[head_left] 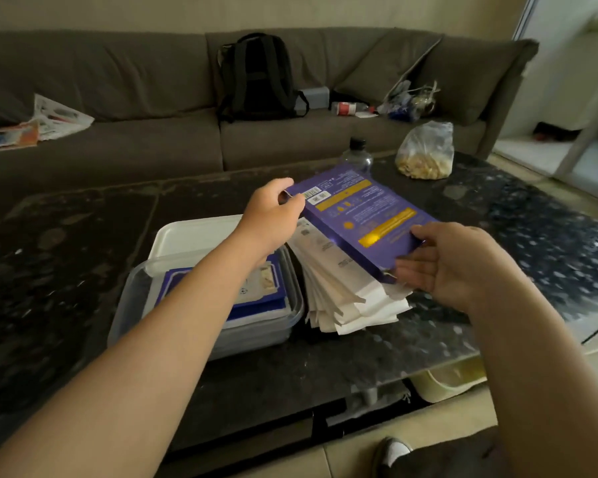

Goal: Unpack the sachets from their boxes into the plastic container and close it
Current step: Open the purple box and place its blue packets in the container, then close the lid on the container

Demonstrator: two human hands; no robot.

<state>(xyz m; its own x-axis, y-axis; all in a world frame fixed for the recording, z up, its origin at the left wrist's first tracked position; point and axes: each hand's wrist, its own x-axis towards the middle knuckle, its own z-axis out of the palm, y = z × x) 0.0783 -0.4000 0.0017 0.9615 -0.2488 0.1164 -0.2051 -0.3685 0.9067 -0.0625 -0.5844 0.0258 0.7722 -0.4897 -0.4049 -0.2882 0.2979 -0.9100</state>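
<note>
A flat purple box (359,208) with yellow bands is held above the table, tilted down toward me. My left hand (273,215) grips its far left corner; my right hand (453,267) holds its near end. A fanned pile of white sachets (342,291) lies under the box on the table, just right of the clear plastic container (208,315). The container holds blue-edged packs (256,298), and its white lid (194,239) rests tilted across its far side. My left forearm hides part of the container.
The dark speckled glass table (497,243) carries a plastic bottle (357,155) and a clear bag of yellowish food (425,153) at the far side. Behind it a brown sofa (135,132) holds a black backpack (258,77), papers and clutter. My shoe (392,453) shows below.
</note>
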